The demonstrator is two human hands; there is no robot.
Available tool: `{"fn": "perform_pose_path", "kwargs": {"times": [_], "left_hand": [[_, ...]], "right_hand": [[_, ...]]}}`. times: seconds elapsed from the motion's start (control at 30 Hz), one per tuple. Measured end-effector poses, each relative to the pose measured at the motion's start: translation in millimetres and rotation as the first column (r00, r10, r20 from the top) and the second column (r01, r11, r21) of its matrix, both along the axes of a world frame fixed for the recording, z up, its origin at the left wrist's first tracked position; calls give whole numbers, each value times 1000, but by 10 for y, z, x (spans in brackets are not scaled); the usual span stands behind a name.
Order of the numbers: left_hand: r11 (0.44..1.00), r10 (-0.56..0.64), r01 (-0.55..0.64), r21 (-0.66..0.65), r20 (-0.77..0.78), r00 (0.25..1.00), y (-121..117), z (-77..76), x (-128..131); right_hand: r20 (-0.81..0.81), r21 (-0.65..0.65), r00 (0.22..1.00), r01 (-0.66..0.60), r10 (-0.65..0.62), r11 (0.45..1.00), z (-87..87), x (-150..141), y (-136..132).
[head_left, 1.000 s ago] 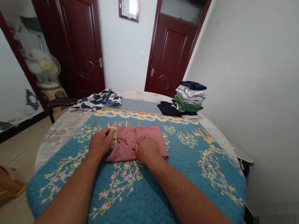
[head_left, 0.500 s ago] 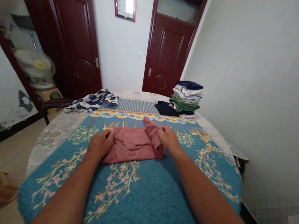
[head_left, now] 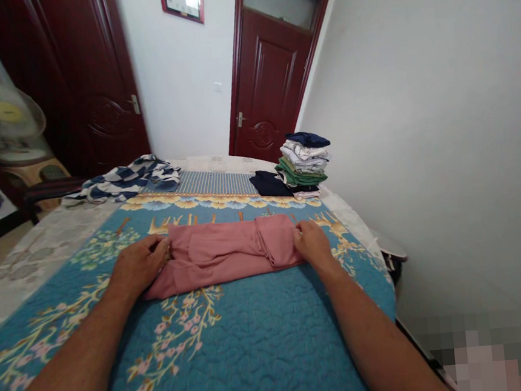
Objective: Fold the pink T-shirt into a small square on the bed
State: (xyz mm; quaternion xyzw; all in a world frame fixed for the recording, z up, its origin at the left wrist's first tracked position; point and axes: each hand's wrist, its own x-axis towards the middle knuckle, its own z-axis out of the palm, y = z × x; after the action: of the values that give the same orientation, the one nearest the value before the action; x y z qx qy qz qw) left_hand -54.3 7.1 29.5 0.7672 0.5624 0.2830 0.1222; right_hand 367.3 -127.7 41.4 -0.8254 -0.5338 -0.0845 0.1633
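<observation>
A pink garment [head_left: 219, 248], folded into a long strip, lies across the blue quilted cover [head_left: 255, 342] in front of me. Its exact kind cannot be made out. My left hand [head_left: 141, 264] pinches its left end, fingers partly hidden behind the cloth. At the opposite end, my right hand [head_left: 312, 242] grips the edge of a flap that lies flat over the strip. The middle of the cloth shows a few wrinkles.
At the far right stands a stack of folded clothes [head_left: 306, 164], with a folded dark garment [head_left: 271, 183] beside it. A crumpled checked cloth [head_left: 126, 178] lies at the far left. Past the table are a fan [head_left: 5, 114] and a dark red door [head_left: 273, 79].
The right end of the pink garment, raised and bunched before, now lies flatter and farther right. My hands have moved apart. The whole view has shifted, with the room sliding left.
</observation>
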Motion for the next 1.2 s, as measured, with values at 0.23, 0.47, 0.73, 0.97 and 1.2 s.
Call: {"fn": "perform_pose_path", "kwargs": {"times": [0.23, 0.47, 0.73, 0.97, 1.2], "left_hand": [[1000, -29, 29, 2, -12, 1000, 32, -37, 9], [999, -23, 23, -22, -1, 1000, 29, -35, 6], [998, -32, 31, -49, -8, 999, 25, -38, 11], [992, -27, 22, -124, -43, 999, 25, 25, 5], [987, -40, 23, -159, -105, 994, 37, 62, -7]], "right_hand": [[35, -109, 992, -120, 125, 987, 71, -783, 212], [17, -204, 995, -90, 96, 975, 45, -845, 382], [-763, -32, 647, -51, 9, 998, 42, -18, 439], [-899, 86, 435, 71, 46, 994, 107, 835, 186], [-918, 96, 395, 149, 30, 984, 270, 1496, -13]]}}
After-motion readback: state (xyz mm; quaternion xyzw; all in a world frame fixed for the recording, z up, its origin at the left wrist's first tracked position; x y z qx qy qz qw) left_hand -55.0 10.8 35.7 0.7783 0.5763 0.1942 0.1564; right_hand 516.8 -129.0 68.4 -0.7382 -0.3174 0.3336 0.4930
